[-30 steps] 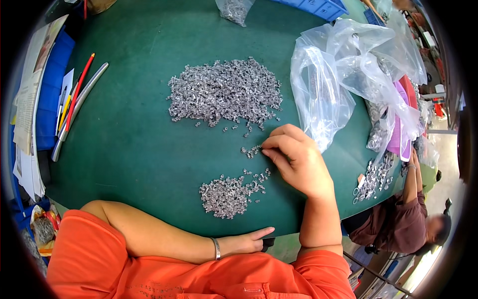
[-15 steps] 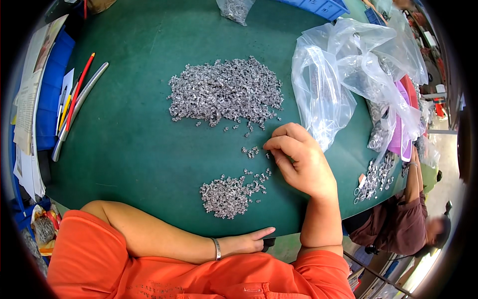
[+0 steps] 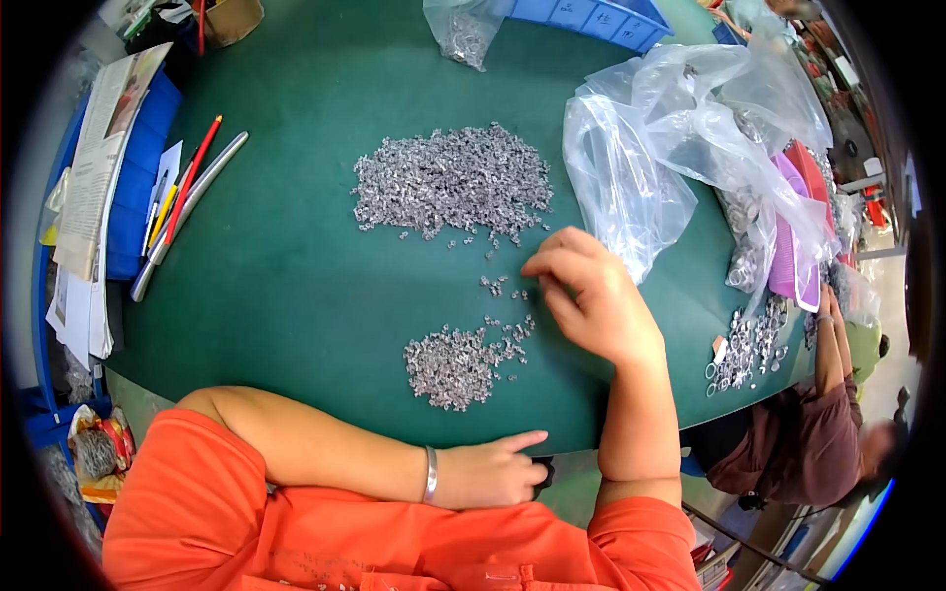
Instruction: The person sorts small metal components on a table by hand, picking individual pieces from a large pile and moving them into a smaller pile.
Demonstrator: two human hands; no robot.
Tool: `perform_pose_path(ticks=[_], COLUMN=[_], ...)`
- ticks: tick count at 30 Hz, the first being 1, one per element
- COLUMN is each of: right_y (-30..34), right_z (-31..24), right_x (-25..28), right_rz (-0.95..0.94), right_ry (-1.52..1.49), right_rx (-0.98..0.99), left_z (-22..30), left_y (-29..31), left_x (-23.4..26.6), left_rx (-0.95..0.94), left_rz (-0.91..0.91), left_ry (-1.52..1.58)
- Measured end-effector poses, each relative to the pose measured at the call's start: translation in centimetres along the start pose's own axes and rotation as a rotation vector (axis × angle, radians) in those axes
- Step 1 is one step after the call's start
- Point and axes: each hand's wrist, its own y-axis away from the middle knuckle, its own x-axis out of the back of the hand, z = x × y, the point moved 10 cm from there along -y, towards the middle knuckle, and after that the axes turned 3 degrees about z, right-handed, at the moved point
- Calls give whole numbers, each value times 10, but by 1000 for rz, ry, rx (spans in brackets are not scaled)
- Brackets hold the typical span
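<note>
Taking the green table point(image 3: 296, 295) as landmark: the left hand point(image 3: 488, 473) rests half-curled and empty at its near edge, forefinger out. Sorting seems underway, between the 2 heaps: small pile point(image 3: 455, 362) nearer, large pile point(image 3: 451, 182) farther. The right hand point(image 3: 591, 295), fingers bent narrow over a few loose pieces point(image 3: 498, 286) mid-table, holds nothing I can see; next it likely must pinch 1 piece cleanly.

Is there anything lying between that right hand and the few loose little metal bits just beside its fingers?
Nothing visible does. The right hand rests on the green table, fingertips bent toward the loose metal bits, with only bare mat between them. The big pile lies farther up, the small pile nearer the person, the plastic bag off to the right.
</note>
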Motion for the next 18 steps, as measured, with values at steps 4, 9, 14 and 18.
perform_pose_path(ticks=[4, 9, 14, 18], right_y=[7, 3, 3, 3], right_z=[9, 6, 3, -4], right_x=[19, -4, 4, -5], right_rz=[73, -127, -47, -108], right_ry=[-31, -16, 23, 9], right_rx=[-40, -14, -49, 4], left_z=[-4, 74, 120, 128], left_y=[-29, -91, -81, -75], left_x=[99, 138, 160, 159], left_rx=[73, -379, -732, -693], left_rz=[453, 306, 219, 110], left_ry=[985, 1890, 2145, 2350])
